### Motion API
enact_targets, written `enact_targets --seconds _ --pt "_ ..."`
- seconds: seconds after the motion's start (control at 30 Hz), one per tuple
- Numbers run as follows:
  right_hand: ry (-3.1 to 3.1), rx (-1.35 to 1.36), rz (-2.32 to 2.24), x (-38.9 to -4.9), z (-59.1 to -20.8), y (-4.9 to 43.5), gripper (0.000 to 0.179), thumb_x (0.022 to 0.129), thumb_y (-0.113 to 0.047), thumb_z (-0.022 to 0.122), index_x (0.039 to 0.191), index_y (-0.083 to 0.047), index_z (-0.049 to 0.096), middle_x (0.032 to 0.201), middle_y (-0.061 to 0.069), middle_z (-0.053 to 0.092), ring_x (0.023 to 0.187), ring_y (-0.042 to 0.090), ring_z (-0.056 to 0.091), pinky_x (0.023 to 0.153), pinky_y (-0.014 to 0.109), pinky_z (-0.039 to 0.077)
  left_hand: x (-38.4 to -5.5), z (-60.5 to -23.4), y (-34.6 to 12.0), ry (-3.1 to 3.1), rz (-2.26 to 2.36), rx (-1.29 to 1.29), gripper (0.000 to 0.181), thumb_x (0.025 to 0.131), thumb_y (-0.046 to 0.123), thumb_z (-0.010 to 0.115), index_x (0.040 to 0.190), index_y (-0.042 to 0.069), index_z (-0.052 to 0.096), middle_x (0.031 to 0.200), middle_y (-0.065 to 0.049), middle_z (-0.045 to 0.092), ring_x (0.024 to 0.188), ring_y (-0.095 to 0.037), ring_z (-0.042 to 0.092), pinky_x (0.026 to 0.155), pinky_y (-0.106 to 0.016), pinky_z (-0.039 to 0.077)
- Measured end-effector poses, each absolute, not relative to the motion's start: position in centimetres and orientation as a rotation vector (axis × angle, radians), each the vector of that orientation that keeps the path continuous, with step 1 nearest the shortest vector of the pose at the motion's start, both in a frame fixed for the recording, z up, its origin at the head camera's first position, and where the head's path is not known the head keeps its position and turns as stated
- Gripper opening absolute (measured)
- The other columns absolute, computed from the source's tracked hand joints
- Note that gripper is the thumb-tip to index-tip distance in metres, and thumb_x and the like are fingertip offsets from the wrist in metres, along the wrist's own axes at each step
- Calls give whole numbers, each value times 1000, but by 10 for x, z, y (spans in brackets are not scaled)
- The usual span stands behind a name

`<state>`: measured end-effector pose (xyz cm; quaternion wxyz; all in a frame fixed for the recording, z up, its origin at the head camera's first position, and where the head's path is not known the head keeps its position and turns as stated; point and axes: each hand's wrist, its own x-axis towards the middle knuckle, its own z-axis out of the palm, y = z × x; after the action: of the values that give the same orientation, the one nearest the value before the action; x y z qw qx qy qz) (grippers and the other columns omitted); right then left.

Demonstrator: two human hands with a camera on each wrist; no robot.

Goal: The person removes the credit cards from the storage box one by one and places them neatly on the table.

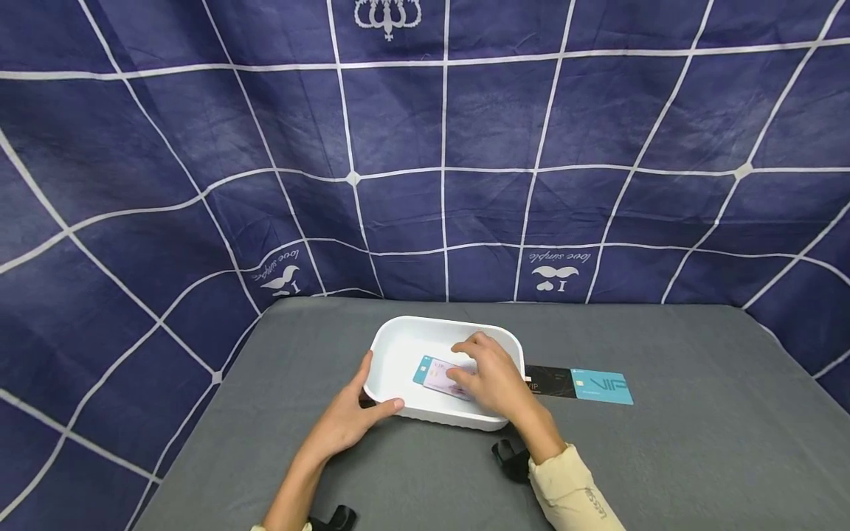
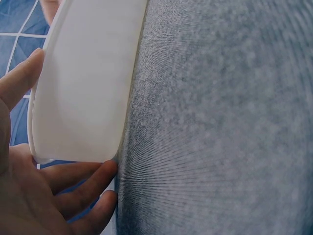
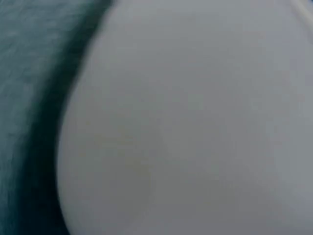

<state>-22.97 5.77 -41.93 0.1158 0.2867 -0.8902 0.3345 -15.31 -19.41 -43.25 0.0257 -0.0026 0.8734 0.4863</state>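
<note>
A white plastic tray (image 1: 398, 346) with rounded corners stands on the grey table. My left hand (image 1: 348, 419) holds its left end, the thumb along the near side and the fingers at the left end; the left wrist view shows this hand (image 2: 44, 191) against the tray wall (image 2: 88, 88). Inside lie a pale purple card (image 1: 441, 376) and, partly under it, a blue card (image 1: 422, 369). My right hand (image 1: 494, 376) is over the tray's right part, thumb and fingers spread apart, the thumb by the purple card. Only the blurred tray wall (image 3: 186, 122) fills most of the right wrist view.
Right of the tray, a black card (image 1: 554, 382) marked VIP lies on the grey tabletop (image 1: 697, 428), partly hidden by the tray and hand. A blue VIP card (image 1: 603, 386) adjoins it. A dark blue curtain (image 1: 491, 206) with white lines hangs behind the table.
</note>
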Motion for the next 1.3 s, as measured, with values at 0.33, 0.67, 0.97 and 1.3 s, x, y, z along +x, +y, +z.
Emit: enact_targets --seconds 0.33,0.67,0.97,1.3 --pt "-2742 903 781 -234 -431 57 49 81 -30 82 119 0 70 100 8 59 92 25 52 85 39 41 -155 -435 -193 2695 1532 2 108 83 45 78 159 8 10 151 -23 37 129 -32 45 102 -54 33" --pt "-2844 997 598 -233 -434 52 43 80 -36 81 114 -10 74 87 3 51 81 21 46 77 39 41 -154 -437 -194 2677 1563 13 108 84 43 78 159 8 10 154 -21 32 133 -33 41 105 -55 30" --pt "-2925 947 514 -231 -434 48 41 79 -39 81 106 -10 71 86 5 50 82 25 48 75 44 42 -155 -437 -194 2686 1561 11 108 83 43 79 160 10 10 154 -21 32 133 -33 41 105 -54 30" --pt "-2936 909 443 -232 -436 47 35 77 -35 84 90 -8 67 85 7 48 80 27 49 72 44 43 -155 -437 -193 2665 1578 3 109 83 43 79 160 12 8 157 -19 26 137 -33 36 107 -54 27"
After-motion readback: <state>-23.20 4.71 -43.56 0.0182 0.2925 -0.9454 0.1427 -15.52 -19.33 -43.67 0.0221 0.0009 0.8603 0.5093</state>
